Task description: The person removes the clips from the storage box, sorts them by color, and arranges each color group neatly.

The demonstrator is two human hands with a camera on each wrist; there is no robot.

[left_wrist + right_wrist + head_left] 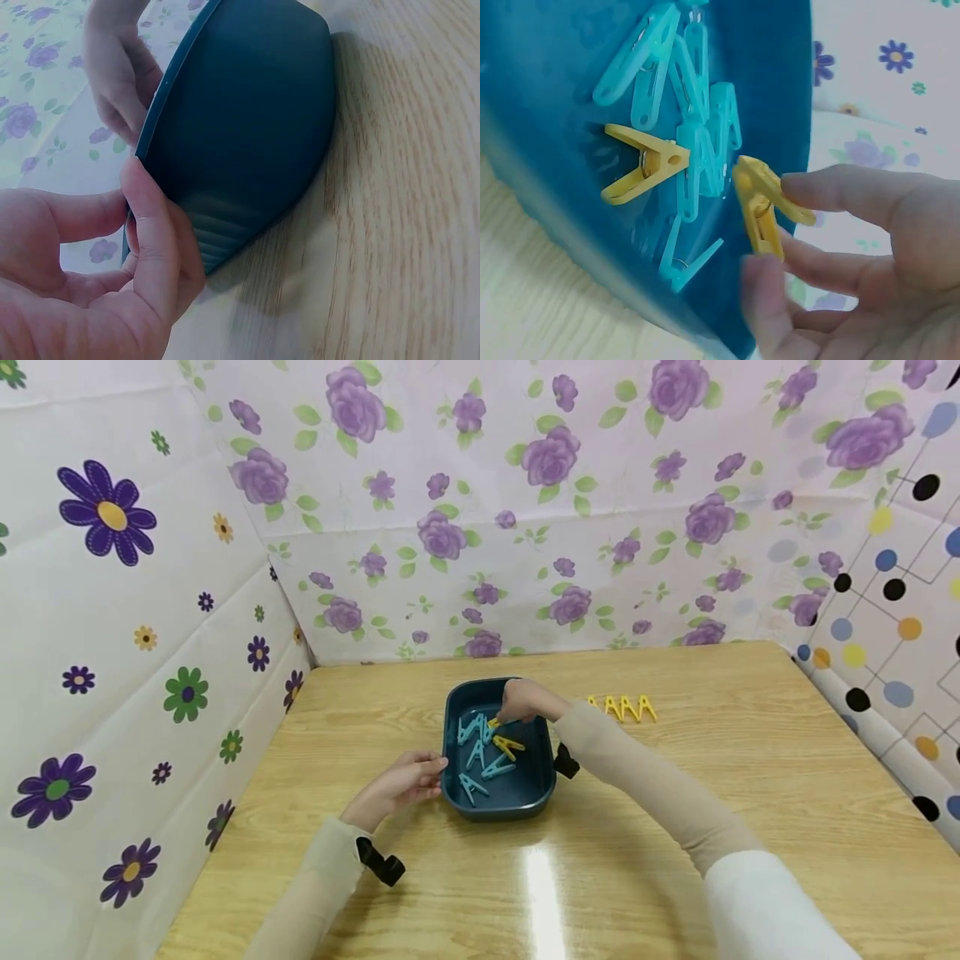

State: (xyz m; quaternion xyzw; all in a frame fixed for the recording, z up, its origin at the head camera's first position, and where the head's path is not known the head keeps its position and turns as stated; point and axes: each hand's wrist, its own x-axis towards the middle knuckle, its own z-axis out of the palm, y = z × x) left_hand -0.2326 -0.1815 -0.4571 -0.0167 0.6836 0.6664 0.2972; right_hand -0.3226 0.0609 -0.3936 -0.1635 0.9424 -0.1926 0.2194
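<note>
A dark blue plastic tub [498, 815] sits on the table. My left hand [408, 777] pinches its left rim between thumb and fingers, as the left wrist view shows on the tub wall [247, 112]. Over the inside of the tub, my right hand [527, 700] holds a yellow clothespin [757, 210] between thumb and fingers. Several light blue clothespins [694, 172] lie in the tub in a loose pile. Among them rests another yellow clothespin [646, 165], its legs spread apart.
On the wooden table [735, 735], a row of yellow clothespins [628, 707] lies right of the tub, partly hidden by the right forearm. Flower-printed sheets [442, 535] stand behind and to the left, and a dotted sheet [900, 627] on the right.
</note>
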